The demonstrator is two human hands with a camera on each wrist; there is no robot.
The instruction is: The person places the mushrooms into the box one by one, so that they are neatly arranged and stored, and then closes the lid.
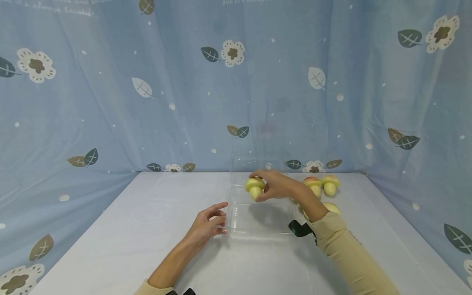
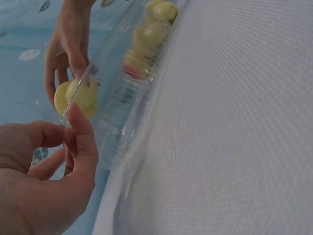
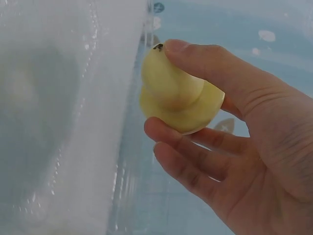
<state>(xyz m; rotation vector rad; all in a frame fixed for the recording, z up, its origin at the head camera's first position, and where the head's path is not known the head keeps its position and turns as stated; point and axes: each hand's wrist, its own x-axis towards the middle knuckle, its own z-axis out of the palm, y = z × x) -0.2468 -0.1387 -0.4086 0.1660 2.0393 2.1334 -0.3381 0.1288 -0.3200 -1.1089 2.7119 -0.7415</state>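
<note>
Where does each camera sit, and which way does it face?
Head: on the head, facing forward-down at the clear container; left hand, right hand, forearms show.
Left wrist: worn there, facing across the container; both hands show.
Right wrist: worn there, facing the held mushroom; right hand shows.
Both wrist views share the right hand and held mushroom.

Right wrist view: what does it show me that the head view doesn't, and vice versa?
Only the right wrist view shows the dark mark on the held mushroom-shaped piece, near the thumb tip. Only the head view clearly shows the left hand at the container's left side and the loose pieces on the right. Both show the right hand gripping that piece, the clear container and the blue curtain.
</note>
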